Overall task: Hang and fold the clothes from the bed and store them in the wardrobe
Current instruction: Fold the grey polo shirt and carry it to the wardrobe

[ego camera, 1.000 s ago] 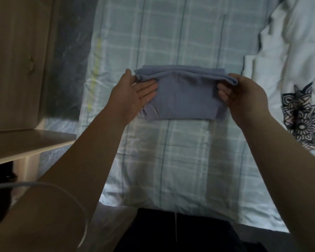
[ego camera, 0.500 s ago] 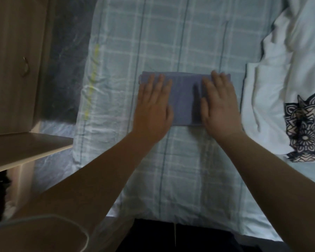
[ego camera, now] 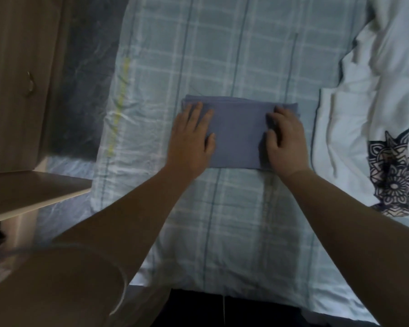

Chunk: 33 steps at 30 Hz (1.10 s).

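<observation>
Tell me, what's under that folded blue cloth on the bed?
The folded blue cloth lies on the checked bedsheet, which shows round it. Left hand and right hand rest on top. Directly beneath is covered.

I see the folded garment (ego camera: 239, 135) as soft matt blue-grey cloth, the bedsheet (ego camera: 222, 55) as creased woven fabric, the white garment (ego camera: 354, 114) as smooth printed cloth, and the wardrobe (ego camera: 14, 67) as matt wood grain with a metal handle (ego camera: 30, 83).

Scene dimly lit, bluish cast. Soft shadows cast beside hands on folded cloth (ego camera: 237, 133). Slight blur throughout; wide-angle bending seen at edges; near forearms defocused.
</observation>
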Each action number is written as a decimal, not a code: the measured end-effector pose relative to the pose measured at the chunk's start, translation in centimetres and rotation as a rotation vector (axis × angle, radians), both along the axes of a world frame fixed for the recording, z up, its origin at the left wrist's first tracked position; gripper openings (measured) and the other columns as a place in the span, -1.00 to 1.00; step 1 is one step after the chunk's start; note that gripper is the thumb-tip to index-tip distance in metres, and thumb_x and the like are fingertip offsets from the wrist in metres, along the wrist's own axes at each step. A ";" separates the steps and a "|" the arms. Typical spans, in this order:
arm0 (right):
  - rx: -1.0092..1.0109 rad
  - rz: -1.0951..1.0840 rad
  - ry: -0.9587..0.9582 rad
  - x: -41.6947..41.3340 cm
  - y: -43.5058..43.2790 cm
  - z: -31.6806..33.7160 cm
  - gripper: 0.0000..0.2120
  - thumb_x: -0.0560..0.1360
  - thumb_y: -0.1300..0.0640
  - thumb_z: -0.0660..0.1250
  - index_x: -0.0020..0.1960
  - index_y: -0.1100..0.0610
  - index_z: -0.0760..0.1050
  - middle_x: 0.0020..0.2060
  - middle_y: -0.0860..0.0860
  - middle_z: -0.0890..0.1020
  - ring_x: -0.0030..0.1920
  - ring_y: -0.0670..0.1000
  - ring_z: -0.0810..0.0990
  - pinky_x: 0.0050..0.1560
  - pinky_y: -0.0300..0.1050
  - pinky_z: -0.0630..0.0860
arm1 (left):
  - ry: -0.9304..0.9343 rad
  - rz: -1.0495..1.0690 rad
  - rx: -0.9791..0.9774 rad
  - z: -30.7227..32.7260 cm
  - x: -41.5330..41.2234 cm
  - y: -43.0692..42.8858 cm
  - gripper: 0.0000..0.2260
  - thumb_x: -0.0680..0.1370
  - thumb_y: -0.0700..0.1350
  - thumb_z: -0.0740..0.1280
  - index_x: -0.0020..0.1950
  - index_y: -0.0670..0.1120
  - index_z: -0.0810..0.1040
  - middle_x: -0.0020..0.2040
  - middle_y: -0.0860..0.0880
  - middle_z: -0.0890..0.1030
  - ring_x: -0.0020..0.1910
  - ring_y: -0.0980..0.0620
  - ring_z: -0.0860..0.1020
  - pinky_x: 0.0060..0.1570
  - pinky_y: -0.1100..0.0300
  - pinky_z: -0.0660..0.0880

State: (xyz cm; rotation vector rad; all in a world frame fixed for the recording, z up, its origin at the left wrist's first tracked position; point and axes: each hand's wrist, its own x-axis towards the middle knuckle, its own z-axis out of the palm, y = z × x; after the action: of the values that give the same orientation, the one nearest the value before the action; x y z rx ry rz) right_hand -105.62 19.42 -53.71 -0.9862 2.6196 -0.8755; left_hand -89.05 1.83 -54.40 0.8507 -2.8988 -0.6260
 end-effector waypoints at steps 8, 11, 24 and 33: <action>0.390 -0.614 -0.347 -1.5 0.7 1.6 -0.43 0.47 -0.24 0.32 0.17 0.24 0.46 0.13 0.22 0.57 0.18 0.26 0.54 0.18 0.08 0.46 | -0.145 0.697 0.444 3.1 0.5 0.0 -0.62 0.54 0.07 0.34 0.15 -0.21 0.45 0.08 -0.22 0.59 0.08 -0.24 0.57 0.04 -0.04 0.51; 0.422 -0.573 -0.404 -1.7 0.0 1.4 -0.32 0.46 -0.28 0.34 0.27 0.29 0.41 0.18 0.24 0.57 0.20 0.26 0.55 0.10 0.01 0.45 | -0.183 0.706 0.511 3.1 -0.5 -0.5 -0.51 0.56 0.10 0.34 0.24 -0.29 0.41 0.18 -0.26 0.57 0.15 -0.23 0.55 0.05 0.05 0.45; -0.101 -0.444 -0.700 -2.7 2.5 1.6 -0.72 0.42 -0.16 0.30 -0.10 0.06 0.54 -0.17 -0.01 0.63 -0.10 0.03 0.60 -0.10 -0.04 0.49 | 0.158 0.617 1.244 4.1 1.2 -2.3 -0.49 0.47 0.09 0.44 0.31 -0.16 0.54 0.18 -0.24 0.64 0.12 -0.15 0.63 0.18 -0.09 0.54; -0.322 -0.178 -0.822 -1.9 7.7 11.5 -0.78 0.53 -0.09 0.29 0.07 0.00 0.58 0.03 -0.02 0.69 0.03 -0.01 0.66 0.02 -0.05 0.59 | 0.441 0.523 1.424 13.3 6.5 5.0 -0.57 0.65 -0.02 0.23 0.51 -0.08 0.34 0.35 -0.19 0.54 0.19 -0.21 0.59 -0.09 -0.04 0.60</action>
State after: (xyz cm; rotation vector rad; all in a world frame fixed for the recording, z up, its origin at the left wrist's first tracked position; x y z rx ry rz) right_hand -107.50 27.15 -42.25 -0.3153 1.9018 -1.4047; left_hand -82.53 6.84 -41.11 1.1768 -1.3802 -2.3731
